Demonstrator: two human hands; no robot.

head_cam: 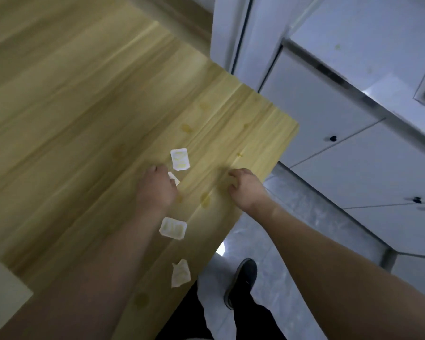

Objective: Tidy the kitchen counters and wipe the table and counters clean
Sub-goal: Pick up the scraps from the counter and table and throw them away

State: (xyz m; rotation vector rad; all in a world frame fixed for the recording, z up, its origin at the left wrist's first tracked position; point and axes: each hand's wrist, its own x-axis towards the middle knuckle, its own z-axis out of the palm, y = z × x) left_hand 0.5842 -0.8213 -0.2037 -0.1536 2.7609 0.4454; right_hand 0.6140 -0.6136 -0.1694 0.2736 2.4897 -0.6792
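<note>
Head view: a pale yellow wood-grain table [108, 106] is seen from above, with oily yellow spots [187, 128] scattered toward its right-hand corner. Three small white paper squares, stained yellow, are laid flat on the wood: a far square [180, 159], a middle square [173, 228] beside the left forearm, and a crumpled near square [180, 273] at the table edge. Their yellow marks suggest they were set down on the spots to soak them up before wiping.

A fourth white scrap [174, 178] is pinched at the fingertips of the left hand [155, 187], which is held knuckles-up with fingers curled, likely for dabbing or gathering. The right hand [244, 188] is held near the table's right edge with fingers curled under; nothing is seen in it, though contact with the wood cannot be told through the blur. Both forearms are stretched forward from the lower frame. White cabinet doors with black knobs [333, 138] stand beyond a grey marbled floor [292, 204].
</note>
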